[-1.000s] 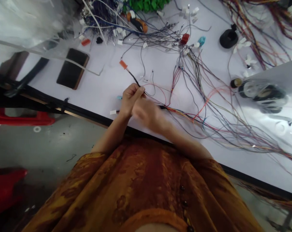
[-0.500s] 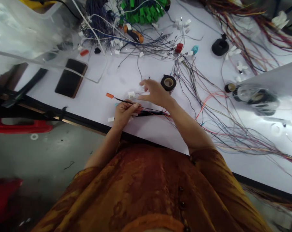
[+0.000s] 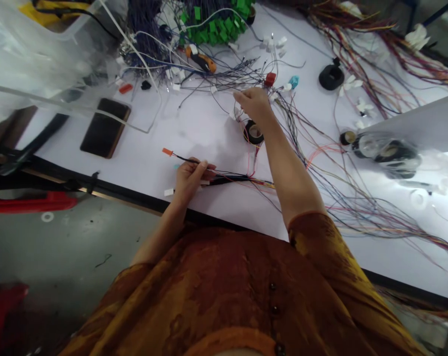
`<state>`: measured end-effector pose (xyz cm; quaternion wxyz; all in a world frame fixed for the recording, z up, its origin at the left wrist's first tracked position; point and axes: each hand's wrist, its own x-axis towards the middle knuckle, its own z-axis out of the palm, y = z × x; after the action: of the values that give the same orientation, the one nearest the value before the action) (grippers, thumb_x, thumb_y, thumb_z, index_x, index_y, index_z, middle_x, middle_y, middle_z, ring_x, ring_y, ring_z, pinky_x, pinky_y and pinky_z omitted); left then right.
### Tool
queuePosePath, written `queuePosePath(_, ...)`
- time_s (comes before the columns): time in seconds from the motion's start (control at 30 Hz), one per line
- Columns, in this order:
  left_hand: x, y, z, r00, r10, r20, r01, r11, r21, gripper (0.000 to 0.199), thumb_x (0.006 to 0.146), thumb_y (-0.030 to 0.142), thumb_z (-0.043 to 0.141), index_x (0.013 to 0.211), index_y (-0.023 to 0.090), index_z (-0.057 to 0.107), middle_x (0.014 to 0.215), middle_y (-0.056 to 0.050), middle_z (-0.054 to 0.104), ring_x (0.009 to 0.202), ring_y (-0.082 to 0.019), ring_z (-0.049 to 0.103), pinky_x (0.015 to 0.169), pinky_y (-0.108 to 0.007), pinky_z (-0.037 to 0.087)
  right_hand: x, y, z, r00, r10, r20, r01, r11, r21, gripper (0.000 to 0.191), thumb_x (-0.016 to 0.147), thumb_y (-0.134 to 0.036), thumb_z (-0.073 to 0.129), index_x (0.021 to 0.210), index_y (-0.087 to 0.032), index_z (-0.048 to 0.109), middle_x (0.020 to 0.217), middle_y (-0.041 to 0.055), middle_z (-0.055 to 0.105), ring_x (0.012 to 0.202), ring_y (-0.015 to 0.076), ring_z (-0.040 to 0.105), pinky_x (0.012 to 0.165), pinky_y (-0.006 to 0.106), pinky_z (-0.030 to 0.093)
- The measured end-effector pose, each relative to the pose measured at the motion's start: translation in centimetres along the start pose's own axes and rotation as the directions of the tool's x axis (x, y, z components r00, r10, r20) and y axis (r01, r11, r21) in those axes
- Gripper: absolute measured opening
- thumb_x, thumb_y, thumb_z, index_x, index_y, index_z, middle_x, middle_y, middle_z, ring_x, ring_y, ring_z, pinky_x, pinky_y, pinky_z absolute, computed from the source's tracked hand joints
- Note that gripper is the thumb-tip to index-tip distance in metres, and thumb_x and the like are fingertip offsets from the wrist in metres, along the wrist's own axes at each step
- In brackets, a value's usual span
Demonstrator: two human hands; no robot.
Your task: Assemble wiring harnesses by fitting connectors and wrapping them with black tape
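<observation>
My left hand (image 3: 190, 179) is closed round a dark wire bundle (image 3: 231, 178) near the table's front edge. An orange connector (image 3: 167, 152) sticks out at the bundle's left end, and a white connector (image 3: 168, 192) lies just below. Farther back, my right hand (image 3: 252, 103) has its fingers drawn together at a white connector with thin wires (image 3: 236, 113); the fingertips' exact hold is hard to make out. A black tape roll (image 3: 252, 132) lies partly under my right wrist.
A phone (image 3: 106, 127) lies at the left, near a plastic-covered bin (image 3: 71, 29). Behind are green connectors (image 3: 216, 27) and an orange-black tool (image 3: 201, 59). Loose wires (image 3: 353, 198) spread right, beside another tape roll (image 3: 331, 77).
My right hand has moved back and to the right, away from my left hand, and its spread fingers have closed. The white connector has moved back with it. My left hand keeps its hold.
</observation>
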<state>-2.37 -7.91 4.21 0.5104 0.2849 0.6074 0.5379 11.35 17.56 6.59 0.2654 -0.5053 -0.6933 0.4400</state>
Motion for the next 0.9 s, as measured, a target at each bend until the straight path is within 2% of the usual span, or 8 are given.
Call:
queuePosePath(0.1,0.4,-0.3,0.1,1.0,-0.007,-0.004,0.007,1.0,0.022,0.042,0.082,0.056,0.073,0.075,0.017,0.062,0.076,-0.009,0.078,0.057,-0.017,0.073,0.046,-0.02,0.058,-1.7,-1.5,-1.2,0.995,-0.09,-0.038,0.061,0.88,-0.471,0.045,0.097,-0.027,0.06,0.055,-0.017,0.051,0.062,-0.0012,0.049,0.076,0.0107,0.054,0.084,0.027,0.043)
queuePosePath(0.17,0.5,-0.4,0.2,0.999,-0.009,-0.033,0.009,1.0,-0.004,0.041,0.08,0.056,0.075,0.077,0.019,0.057,0.077,-0.006,0.078,0.057,-0.016,0.073,0.046,-0.021,0.058,-3.1,-2.5,-1.8,0.992,-0.115,-0.05,0.073,0.852,-0.518,0.031,0.096,-0.023,0.06,0.068,-0.01,0.062,0.075,0.0009,0.058,0.084,0.0096,0.052,0.092,0.027,0.038)
queuePosePath(0.27,0.6,-0.4,0.3,0.998,-0.018,-0.063,0.016,0.999,-0.034,0.042,0.079,0.054,0.078,0.078,0.02,0.052,0.078,-0.004,0.078,0.058,-0.016,0.074,0.048,-0.022,0.06,-6.5,-3.0,-1.9,0.972,-0.231,-0.033,0.188,0.858,-0.478,0.021,0.098,-0.023,0.056,0.093,-0.007,0.069,0.095,0.0043,0.066,0.085,0.0081,0.051,0.088,0.024,0.039)
queuePosePath(0.47,0.2,-0.5,0.9,0.995,0.01,-0.097,-0.011,1.0,-0.015,0.035,0.086,0.048,0.073,0.077,0.018,0.056,0.075,-0.003,0.076,0.053,-0.012,0.07,0.044,-0.02,0.055,-16.6,0.4,1.9,0.869,-0.353,0.347,0.408,0.908,-0.098,0.025,0.09,-0.028,0.072,0.112,-0.015,0.069,0.099,0.0045,0.072,0.083,0.0122,0.061,0.079,0.026,0.049)
queuePosePath(0.57,0.5,-0.5,0.7,0.993,0.015,-0.12,-0.017,1.0,-0.012,0.03,0.091,0.043,0.069,0.082,0.017,0.057,0.086,-0.004,0.078,0.053,-0.01,0.068,0.047,-0.02,0.055,-19.4,2.8,4.3,0.903,-0.361,0.234,0.386,0.92,-0.071,0.014,0.099,-0.022,0.058,0.099,-0.018,0.072,0.091,0.0045,0.07,0.086,0.0151,0.064,0.081,0.029,0.049)
queuePosePath(0.67,1.5,0.3,-1.5,0.964,0.044,-0.264,-0.047,0.999,-0.005,0.023,0.097,0.037,0.061,0.086,0.017,0.055,0.09,-0.002,0.077,0.05,-0.005,0.065,0.046,-0.017,0.051,-19.7,4.4,5.5,0.934,-0.339,0.111,0.352,0.927,-0.127,0.02,0.101,-0.023,0.055,0.092,-0.018,0.072,0.087,0.006,0.067,0.085,0.0171,0.063,0.08,0.031,0.049)
queuePosePath(0.8,2.5,2.6,-7.0,0.95,0.054,-0.307,-0.021,0.994,0.108,0.025,0.09,0.034,0.071,0.084,0.015,0.056,0.087,-0.004,0.075,0.051,-0.007,0.064,0.041,-0.019,0.044,-19.0,5.3,6.0,0.934,-0.33,0.139,0.353,0.915,-0.197,0.023,0.101,-0.025,0.054,0.091,-0.019,0.074,0.087,0.0073,0.064,0.086,0.0192,0.061,0.081,0.033,0.049)
queuePosePath(0.9,2.4,3.1,-9.1,0.893,0.386,-0.233,-0.217,0.82,0.529,0.024,0.088,0.032,0.072,0.102,0.017,0.061,0.107,-0.007,0.073,0.075,-0.013,0.069,0.057,-0.027,0.055,-18.8,5.1,6.5,0.938,-0.317,0.14,0.343,0.907,-0.245,0.024,0.101,-0.026,0.054,0.088,-0.021,0.074,0.089,0.0075,0.063,0.089,0.0202,0.058,0.085,0.035,0.05)
